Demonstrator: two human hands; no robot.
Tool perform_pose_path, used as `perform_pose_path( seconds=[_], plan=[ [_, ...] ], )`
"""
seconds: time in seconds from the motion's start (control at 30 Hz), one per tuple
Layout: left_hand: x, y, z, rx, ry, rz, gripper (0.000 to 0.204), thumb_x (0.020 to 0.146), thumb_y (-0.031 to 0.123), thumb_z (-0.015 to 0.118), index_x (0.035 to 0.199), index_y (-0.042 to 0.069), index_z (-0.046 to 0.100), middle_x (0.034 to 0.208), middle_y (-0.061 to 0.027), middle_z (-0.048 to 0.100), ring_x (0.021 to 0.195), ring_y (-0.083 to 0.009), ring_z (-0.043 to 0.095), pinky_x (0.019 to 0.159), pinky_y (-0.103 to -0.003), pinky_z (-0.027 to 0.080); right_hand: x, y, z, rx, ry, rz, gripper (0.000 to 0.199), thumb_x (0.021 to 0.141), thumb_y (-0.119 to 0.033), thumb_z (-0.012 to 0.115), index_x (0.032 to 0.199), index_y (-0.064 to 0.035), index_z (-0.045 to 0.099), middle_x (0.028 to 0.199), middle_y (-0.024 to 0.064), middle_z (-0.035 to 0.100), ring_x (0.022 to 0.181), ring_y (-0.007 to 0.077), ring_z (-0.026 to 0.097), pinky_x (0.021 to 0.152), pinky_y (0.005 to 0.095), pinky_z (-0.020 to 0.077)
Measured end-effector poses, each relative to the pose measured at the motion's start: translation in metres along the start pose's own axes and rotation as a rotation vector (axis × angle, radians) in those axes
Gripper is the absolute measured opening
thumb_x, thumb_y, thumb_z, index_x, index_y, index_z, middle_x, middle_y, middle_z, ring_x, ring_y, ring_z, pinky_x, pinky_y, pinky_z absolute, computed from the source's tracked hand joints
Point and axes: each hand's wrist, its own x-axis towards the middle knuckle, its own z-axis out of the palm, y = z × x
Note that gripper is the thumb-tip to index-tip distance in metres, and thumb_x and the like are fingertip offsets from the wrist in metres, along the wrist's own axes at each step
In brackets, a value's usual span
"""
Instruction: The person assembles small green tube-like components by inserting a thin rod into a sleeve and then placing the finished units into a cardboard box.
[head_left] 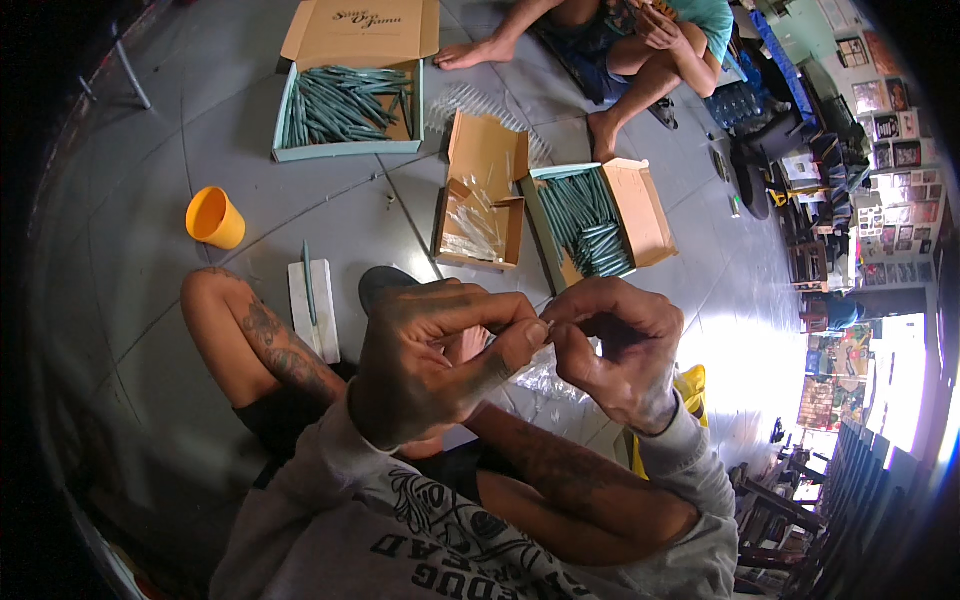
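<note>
My left hand point(430, 360) and my right hand point(615, 350) meet in front of my chest, fingertips pinching together on a small clear plastic sleeve point(545, 325) held between them. More crinkled clear plastic point(545, 380) lies under my hands on my lap. A single teal stick point(309, 285) rests on a white flat pad point(312, 310) by my left knee.
A large open box of teal sticks point(345, 105) sits far left on the grey tiled floor. A second box of teal sticks point(590, 225) and a small brown box with clear sleeves point(478, 225) lie ahead. An orange cup point(214, 218) stands left. Another person's legs point(620, 70) are opposite.
</note>
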Motion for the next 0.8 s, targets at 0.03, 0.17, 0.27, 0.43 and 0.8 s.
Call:
perform_pose_path(
  seconds=[0.03, 0.17, 0.27, 0.43, 0.8],
  plan=[
    [0.000, -0.001, 0.000, -0.092, -0.002, -0.068, 0.016, 0.089, 0.013, 0.074, 0.085, -0.002, 0.072, 0.067, -0.0027, 0.065, 0.058, -0.0046, 0.053, 0.053, -0.023, 0.039, -0.001, -0.004, 0.000, 0.050, 0.000, 0.049, 0.012, 0.079, 0.002, 0.072, 0.090, 0.0025, 0.067, 0.083, 0.0091, 0.073, 0.079, 0.0141, 0.072, 0.077, 0.0283, 0.0599],
    [-0.001, -0.005, -0.001, -0.023, 0.026, -0.030, 0.016, 0.090, 0.011, 0.073, 0.081, -0.002, 0.071, 0.061, -0.0005, 0.060, 0.058, -0.0022, 0.050, 0.050, -0.023, 0.036, -0.001, 0.000, -0.001, 0.062, -0.039, 0.043, 0.019, 0.080, 0.001, 0.074, 0.097, 0.0033, 0.065, 0.087, 0.0102, 0.073, 0.082, 0.0156, 0.072, 0.079, 0.0304, 0.0608],
    [0.002, -0.004, 0.001, 0.055, 0.049, 0.037, 0.012, 0.087, 0.008, 0.074, 0.080, -0.001, 0.071, 0.060, -0.0013, 0.060, 0.057, -0.0030, 0.049, 0.050, -0.024, 0.036, -0.002, 0.000, 0.000, 0.054, -0.021, 0.057, 0.017, 0.080, 0.000, 0.075, 0.093, 0.0023, 0.065, 0.085, 0.0097, 0.073, 0.081, 0.0147, 0.073, 0.078, 0.0299, 0.0608],
    [0.004, -0.002, 0.003, 0.201, 0.084, 0.164, 0.008, 0.082, 0.006, 0.076, 0.083, 0.000, 0.071, 0.064, -0.0040, 0.063, 0.053, -0.0081, 0.049, 0.051, -0.026, 0.038, 0.001, -0.001, 0.003, -0.057, 0.019, -0.006, 0.014, 0.079, -0.001, 0.076, 0.088, 0.0002, 0.066, 0.080, 0.0091, 0.074, 0.076, 0.0146, 0.073, 0.075, 0.0290, 0.0608],
    [0.003, 0.006, -0.003, 0.398, 0.039, 0.297, 0.009, 0.084, 0.008, 0.076, 0.087, 0.000, 0.073, 0.073, -0.0080, 0.071, 0.054, -0.0124, 0.059, 0.053, -0.028, 0.042, 0.002, -0.005, 0.002, -0.046, 0.007, -0.013, 0.014, 0.076, 0.000, 0.075, 0.087, 0.0004, 0.066, 0.080, 0.0094, 0.074, 0.076, 0.0155, 0.074, 0.075, 0.0291, 0.0608]
  ],
)
